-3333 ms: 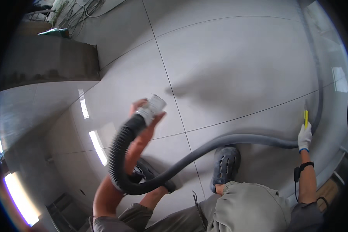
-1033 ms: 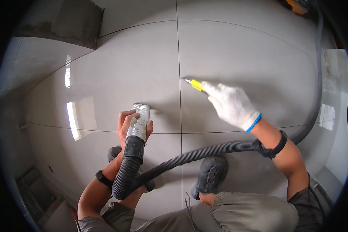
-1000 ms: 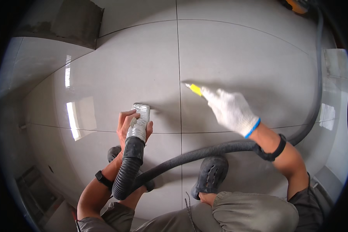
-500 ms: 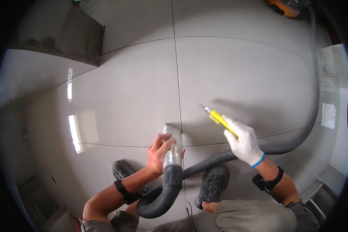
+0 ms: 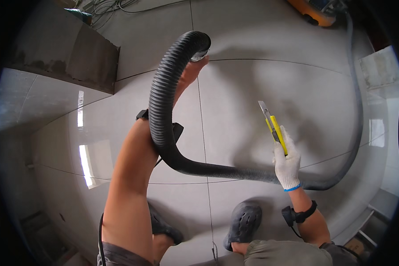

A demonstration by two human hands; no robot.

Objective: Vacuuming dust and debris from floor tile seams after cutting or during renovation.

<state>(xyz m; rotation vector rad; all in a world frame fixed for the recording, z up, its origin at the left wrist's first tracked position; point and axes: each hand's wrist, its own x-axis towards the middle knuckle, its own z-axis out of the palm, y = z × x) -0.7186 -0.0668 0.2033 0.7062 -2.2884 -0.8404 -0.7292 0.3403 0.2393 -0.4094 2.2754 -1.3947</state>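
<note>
My left arm reaches far forward, and my bare left hand (image 5: 191, 73) grips the silvery end nozzle (image 5: 199, 56) of a black ribbed vacuum hose (image 5: 162, 102). The hose arches over my forearm and hides most of the fingers and the nozzle. In its white knitted glove with a blue cuff, my right hand (image 5: 288, 165) is closed around a yellow snap-off utility knife (image 5: 275, 128). The knife's blade is extended and points forward, above the floor. Behind the glove, the hose runs along the floor to the right.
Large grey floor tiles (image 5: 235, 133) with dark joints lie below. An orange machine (image 5: 319, 15) stands far right, where the hose leads. At left is a grey box-like block (image 5: 82, 53); loose cables (image 5: 115, 6) lie beyond it. Near my feet are dark clogs (image 5: 246, 219).
My left hand has swung forward with the nozzle, lifting the hose into a tall arch. My right hand has turned the knife more upright and moved it slightly right.
</note>
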